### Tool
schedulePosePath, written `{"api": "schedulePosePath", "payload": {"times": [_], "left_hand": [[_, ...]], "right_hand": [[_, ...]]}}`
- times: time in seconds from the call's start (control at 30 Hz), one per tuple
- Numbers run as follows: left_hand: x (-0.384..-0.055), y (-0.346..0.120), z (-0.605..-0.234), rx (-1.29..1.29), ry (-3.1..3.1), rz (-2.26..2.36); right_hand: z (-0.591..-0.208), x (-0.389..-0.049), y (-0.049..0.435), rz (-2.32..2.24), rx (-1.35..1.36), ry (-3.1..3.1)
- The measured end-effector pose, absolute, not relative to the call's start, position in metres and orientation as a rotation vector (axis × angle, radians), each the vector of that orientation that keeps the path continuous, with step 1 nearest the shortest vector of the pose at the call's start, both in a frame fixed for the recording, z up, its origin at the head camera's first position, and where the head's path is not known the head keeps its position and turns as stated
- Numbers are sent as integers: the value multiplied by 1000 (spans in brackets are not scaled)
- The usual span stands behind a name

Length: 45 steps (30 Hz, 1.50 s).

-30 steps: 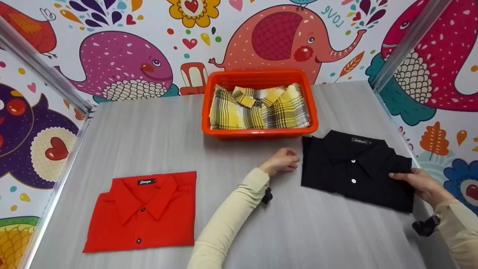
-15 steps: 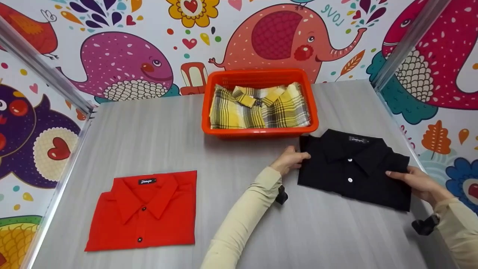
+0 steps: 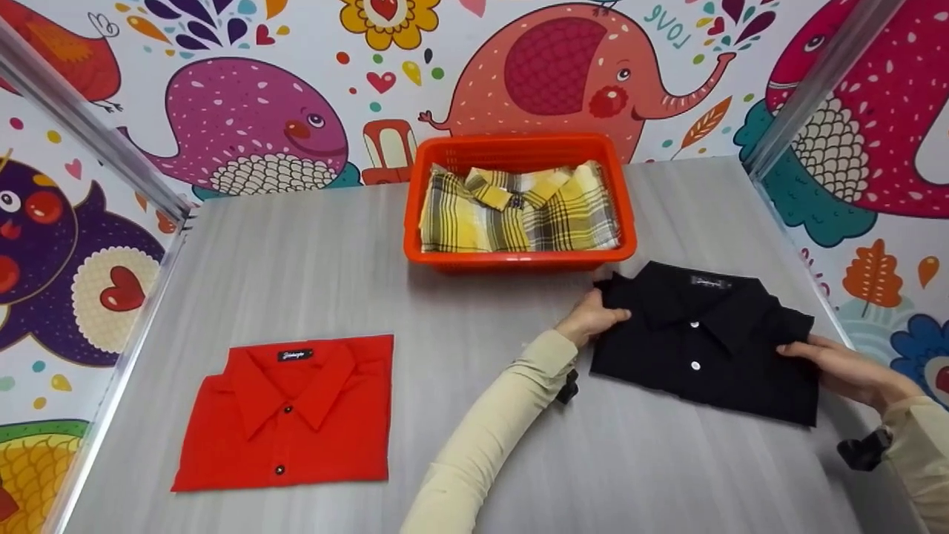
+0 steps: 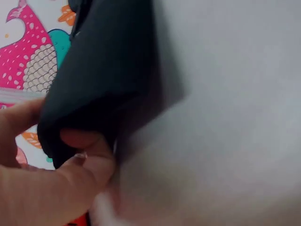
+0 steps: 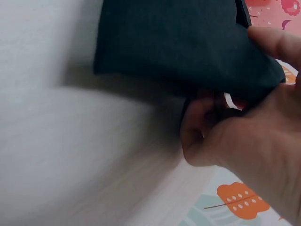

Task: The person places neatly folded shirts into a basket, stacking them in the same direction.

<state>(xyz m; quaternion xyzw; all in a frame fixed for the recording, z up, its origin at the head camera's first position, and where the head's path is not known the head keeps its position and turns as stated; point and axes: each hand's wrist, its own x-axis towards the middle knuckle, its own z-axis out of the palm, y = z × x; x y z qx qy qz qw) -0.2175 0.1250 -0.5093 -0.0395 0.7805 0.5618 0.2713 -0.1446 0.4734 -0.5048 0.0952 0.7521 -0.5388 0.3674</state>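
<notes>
A folded black shirt (image 3: 667, 341) with a collar and white buttons is on the right of the table. My left hand (image 3: 593, 317) grips its left edge, thumb on top and fingers curled beneath. At the opposite edge my right hand (image 3: 845, 369) pinches the cloth, again with the thumb above. Both wrist views show shirt fabric (image 4: 103, 61) between thumb and fingers, its near edge raised over a shadow on the table. In the right wrist view the dark cloth (image 5: 174, 42) passes over my curled fingers.
An orange-red plastic basket (image 3: 519, 257) holding a folded yellow plaid shirt (image 3: 519, 215) stands at the back of the grey table (image 3: 311, 282). A folded red shirt (image 3: 285, 423) lies at the front left. Patterned walls (image 3: 252, 126) bound the table.
My left hand has moved right to the black shirt's left edge and now grips it. The right hand stays at the right edge. The red shirt and basket stay in place.
</notes>
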Motion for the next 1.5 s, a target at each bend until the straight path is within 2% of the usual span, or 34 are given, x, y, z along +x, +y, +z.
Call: {"api": "schedulePosePath", "payload": {"times": [0.27, 0.53, 0.9, 1.13, 1.5], "left_hand": [[-216, 127, -505, 6, 2313, 1248], [-215, 120, -499, -1, 2323, 1213], [-214, 80, -491, 105, 2376, 1127], [-204, 53, -492, 229, 2427, 1055], [-177, 16, -484, 260, 2422, 1116]], "right_hand": [[-503, -143, 472, -1317, 169, 2014], [-499, -140, 458, -1247, 76, 2255], [-484, -135, 417, -1315, 16, 2324], [-480, -132, 397, -1479, -41, 2303], [-478, -124, 368, -1550, -70, 2239]]}}
